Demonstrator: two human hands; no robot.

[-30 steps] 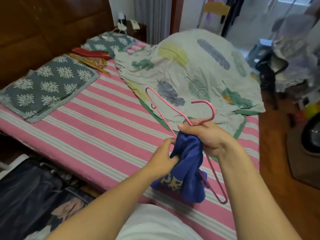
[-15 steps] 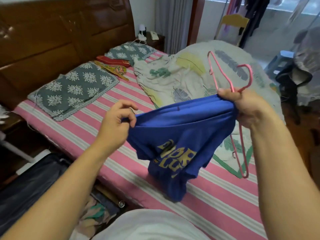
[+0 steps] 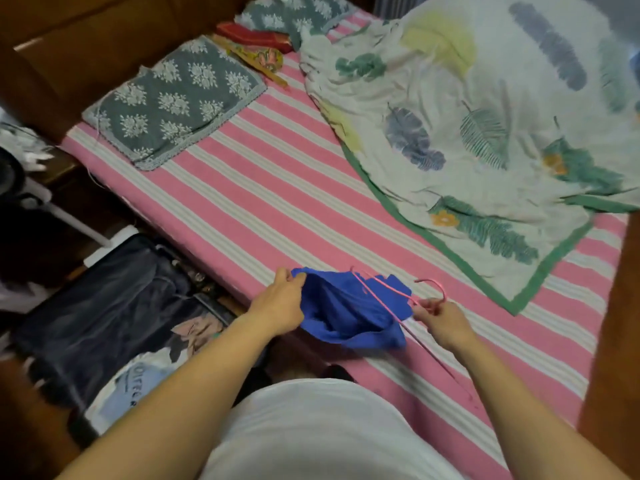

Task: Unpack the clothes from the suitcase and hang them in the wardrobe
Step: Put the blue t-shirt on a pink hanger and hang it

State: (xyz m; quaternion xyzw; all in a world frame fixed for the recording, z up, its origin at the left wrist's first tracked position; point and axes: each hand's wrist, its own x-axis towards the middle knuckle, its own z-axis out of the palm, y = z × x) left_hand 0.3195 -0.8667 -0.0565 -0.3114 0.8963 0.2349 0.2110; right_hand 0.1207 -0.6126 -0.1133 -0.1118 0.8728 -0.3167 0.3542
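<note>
Over the striped bed [image 3: 263, 188], left hand [image 3: 282, 303] pinches one blue shirt [image 3: 343, 313]; right hand [image 3: 445, 322] pinches one pink hanger [image 3: 388, 306].

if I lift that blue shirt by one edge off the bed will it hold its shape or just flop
Probably flop. The blue shirt lies bunched and folded where the left hand pinches its edge, so it looks soft and limp. It likely weighs little, being thin cloth. The pink hanger held by the right hand seems partly threaded in, so it may slide off.

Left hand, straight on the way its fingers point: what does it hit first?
Probably just the striped sheet. The left hand pinches the blue shirt and points up the bed; nothing else shows ahead, though depth is unclear.
</note>
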